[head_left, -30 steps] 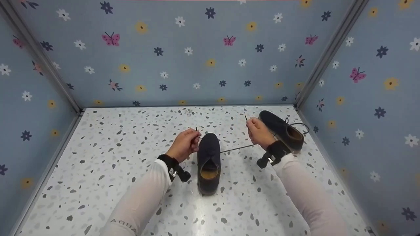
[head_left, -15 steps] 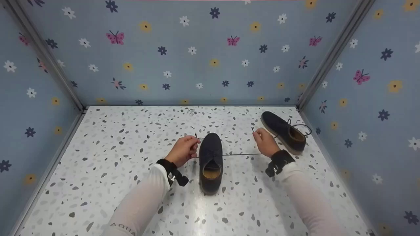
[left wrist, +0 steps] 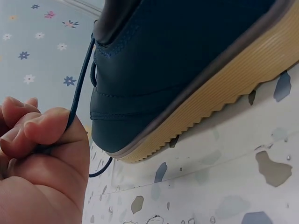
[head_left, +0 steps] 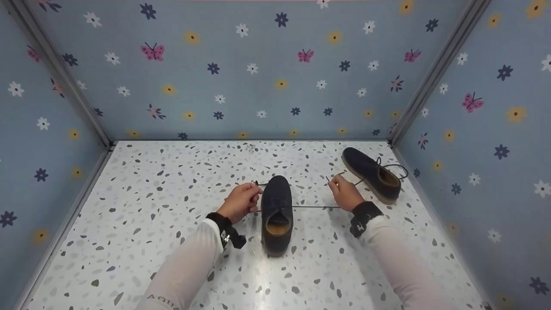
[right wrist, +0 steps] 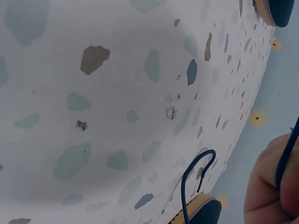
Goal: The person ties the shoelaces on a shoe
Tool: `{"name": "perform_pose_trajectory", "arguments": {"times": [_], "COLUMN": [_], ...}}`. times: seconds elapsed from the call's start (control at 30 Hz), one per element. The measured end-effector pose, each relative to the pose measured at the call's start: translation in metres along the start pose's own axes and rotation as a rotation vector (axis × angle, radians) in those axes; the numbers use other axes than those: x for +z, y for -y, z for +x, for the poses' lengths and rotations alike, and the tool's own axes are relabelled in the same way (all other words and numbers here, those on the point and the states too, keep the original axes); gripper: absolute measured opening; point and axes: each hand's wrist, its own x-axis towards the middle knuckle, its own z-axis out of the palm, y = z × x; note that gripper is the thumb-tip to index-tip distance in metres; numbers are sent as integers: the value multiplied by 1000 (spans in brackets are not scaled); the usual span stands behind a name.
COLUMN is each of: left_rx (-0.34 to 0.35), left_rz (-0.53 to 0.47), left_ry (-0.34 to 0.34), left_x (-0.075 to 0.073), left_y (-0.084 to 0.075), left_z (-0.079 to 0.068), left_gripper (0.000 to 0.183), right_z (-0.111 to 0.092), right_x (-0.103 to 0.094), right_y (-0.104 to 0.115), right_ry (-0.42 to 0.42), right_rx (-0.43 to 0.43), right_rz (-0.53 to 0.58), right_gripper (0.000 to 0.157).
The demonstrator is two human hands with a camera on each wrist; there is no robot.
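Observation:
In the head view a dark navy lace-up shoe (head_left: 277, 239) stands on the floor between both hands, toe pointing away. My left hand (head_left: 242, 202) is at its left side and pinches one shoelace; in the left wrist view that lace (left wrist: 83, 77) stretches from the shoe's eyelets into the curled fingers. Out to the right, my right hand (head_left: 346, 193) holds the other lace (head_left: 316, 207), drawn straight across from the shoe, with a thin end poking past the fingertips. The right wrist view catches only part of this hand (right wrist: 273, 186), a lace crossing its fingers.
A second navy shoe (head_left: 372, 172) lies angled close beyond the right hand, its laces looped loosely over the opening. The speckled white floor (head_left: 172, 172) meets flower-and-butterfly patterned panels (head_left: 258, 56) at the back and on both sides.
My right hand has come nearer to me, and the lace from the shoe now runs level instead of slanting up. The left hand has lowered slightly. The shoe stays in place.

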Motion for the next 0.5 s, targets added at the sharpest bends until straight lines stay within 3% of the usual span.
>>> {"name": "perform_pose_trajectory", "arguments": {"times": [0.3, 0.5], "left_rx": [7, 0], "left_rz": [-2, 2], "left_ry": [-10, -9], "left_x": [0, 1], "left_y": [4, 4], "left_z": [-1, -2], "left_gripper": [17, 22], "right_z": [0, -1], "right_x": [6, 5], "right_y": [-2, -2], "right_ry": [62, 38], "right_rx": [32, 12], "right_rz": [-1, -4], "right_gripper": [22, 22]}}
